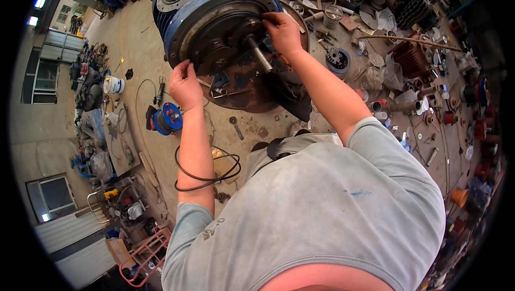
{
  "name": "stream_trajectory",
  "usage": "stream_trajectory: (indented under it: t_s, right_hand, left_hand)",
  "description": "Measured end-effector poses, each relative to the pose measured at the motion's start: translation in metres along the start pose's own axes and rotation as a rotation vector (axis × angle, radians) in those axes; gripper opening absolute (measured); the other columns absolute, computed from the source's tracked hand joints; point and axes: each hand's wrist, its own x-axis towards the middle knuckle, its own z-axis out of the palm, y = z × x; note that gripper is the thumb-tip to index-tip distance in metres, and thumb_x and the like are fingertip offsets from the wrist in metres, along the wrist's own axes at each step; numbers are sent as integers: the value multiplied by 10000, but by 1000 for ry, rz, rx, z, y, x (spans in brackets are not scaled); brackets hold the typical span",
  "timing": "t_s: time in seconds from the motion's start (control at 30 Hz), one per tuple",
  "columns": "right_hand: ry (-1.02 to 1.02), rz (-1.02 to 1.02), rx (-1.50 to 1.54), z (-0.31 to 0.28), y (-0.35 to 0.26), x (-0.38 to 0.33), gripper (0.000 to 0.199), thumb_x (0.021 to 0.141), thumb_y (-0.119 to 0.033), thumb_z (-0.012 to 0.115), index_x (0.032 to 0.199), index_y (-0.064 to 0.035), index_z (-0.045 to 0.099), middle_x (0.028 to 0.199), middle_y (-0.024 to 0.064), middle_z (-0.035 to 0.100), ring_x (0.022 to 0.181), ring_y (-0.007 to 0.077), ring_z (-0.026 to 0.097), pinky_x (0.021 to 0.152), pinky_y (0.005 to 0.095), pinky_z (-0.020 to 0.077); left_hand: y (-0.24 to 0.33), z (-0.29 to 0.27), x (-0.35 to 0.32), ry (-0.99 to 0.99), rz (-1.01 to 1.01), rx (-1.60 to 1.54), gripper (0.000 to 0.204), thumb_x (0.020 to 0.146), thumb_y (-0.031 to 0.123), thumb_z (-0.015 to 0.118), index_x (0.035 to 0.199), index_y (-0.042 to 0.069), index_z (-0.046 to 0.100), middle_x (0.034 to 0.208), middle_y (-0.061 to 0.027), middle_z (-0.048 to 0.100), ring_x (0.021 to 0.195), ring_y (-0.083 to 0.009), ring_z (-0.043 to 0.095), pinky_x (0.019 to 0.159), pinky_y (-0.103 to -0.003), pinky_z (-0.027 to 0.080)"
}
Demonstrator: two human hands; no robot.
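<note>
A large blue machine housing [177,36] with a dark, greasy round face stands in front of me, and a bare metal shaft [259,55] juts out of that face toward me. My left hand [185,88] is at the lower left of the housing's rim, its thumb and fingers pinched together; whatever lies between them is too small to make out. On the right side of the face, above the shaft, my right hand [284,34] presses its closed fingertips to the rim, which hides what they grip. Loops of thin black cord [236,168] hang around my left forearm.
Below the housing is a rusty round plate [244,95] with tools and a dark cloth [292,95] on it. A blue cable reel [169,118] and white bucket [113,85] stand left. Metal parts, a gear [337,57] and a red motor [410,57] crowd the right floor.
</note>
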Motion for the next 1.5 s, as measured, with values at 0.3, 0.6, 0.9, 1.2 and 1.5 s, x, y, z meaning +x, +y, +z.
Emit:
stream_trajectory:
  t_s: [0.3,0.6,0.9,1.2,1.5]
  right_hand:
    - [21,128,172,1,24,-13,216,917,-83,727,1130,-80,765,1034,109,749,951,259,723,847,340,560]
    - [61,108,225,21,51,-62,357,978,-40,582,1293,-140,715,1155,147,709,1108,339,668,974,404,530]
    - [233,22,169,44,62,-73,434,955,-40,577,1360,-153,687,1230,162,651,1200,330,606,1047,401,489]
    - [318,103,202,76,72,-103,517,899,-35,511,1398,-76,639,1297,185,660,1252,336,616,1082,400,488]
    - [372,427,705,128,82,-124,442,985,-47,544,1415,-101,629,1224,65,708,1045,146,673,851,320,569]
  left_hand:
    - [-3,3,5,-138,-110,-96,182,984,89,699,1145,7,719,988,-72,756,876,-127,710,781,-279,568]
    - [7,-20,0,-363,-191,-212,369,1020,29,620,1378,-35,552,1294,-137,655,1110,-177,674,915,-289,555]
    - [1,-25,-14,-579,-88,-220,608,1002,5,618,1552,-69,370,1411,-145,583,1061,-127,631,991,-265,480]
    - [-1,-34,-24,-756,22,-236,694,1026,46,590,1602,-71,221,1595,-244,390,1428,-253,471,1185,-348,352]
    - [-20,-36,-17,-812,145,-205,730,1022,44,595,1603,-85,172,1594,-261,372,1436,-277,452,1201,-365,339]
